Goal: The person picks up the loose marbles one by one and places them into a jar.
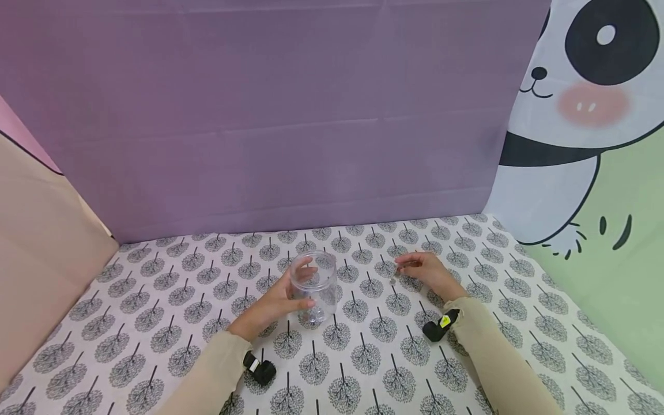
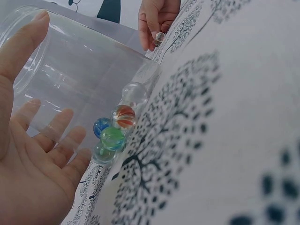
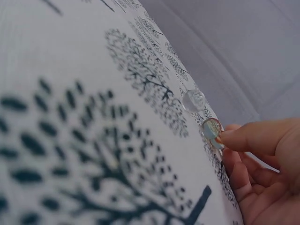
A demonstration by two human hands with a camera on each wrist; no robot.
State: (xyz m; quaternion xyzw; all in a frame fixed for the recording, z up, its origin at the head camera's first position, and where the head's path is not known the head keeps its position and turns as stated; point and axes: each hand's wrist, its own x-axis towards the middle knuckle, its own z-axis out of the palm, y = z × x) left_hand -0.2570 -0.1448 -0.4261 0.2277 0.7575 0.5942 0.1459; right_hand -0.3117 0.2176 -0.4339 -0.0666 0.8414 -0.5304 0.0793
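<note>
A clear plastic jar (image 1: 323,294) stands upright on the patterned cloth, its top uncovered. My left hand (image 1: 280,300) grips its side, thumb in front and fingers behind. Through the jar wall in the left wrist view, several glass marbles lie at the bottom, among them an orange-striped marble (image 2: 123,116), a green marble (image 2: 112,138) and a blue marble (image 2: 101,126). To the right, my right hand (image 1: 427,274) is low at the cloth, pinching a clear marble with coloured swirls (image 3: 212,128) between thumb and fingers. Right beside it, a colourless marble (image 3: 193,101) sits on the cloth.
The white cloth (image 1: 197,346) with dark tree prints covers the table. A purple curtain (image 1: 290,127) rises along the back edge. At the right hangs a green panel (image 1: 617,230) with a panda picture; a beige panel (image 1: 46,248) stands at the left.
</note>
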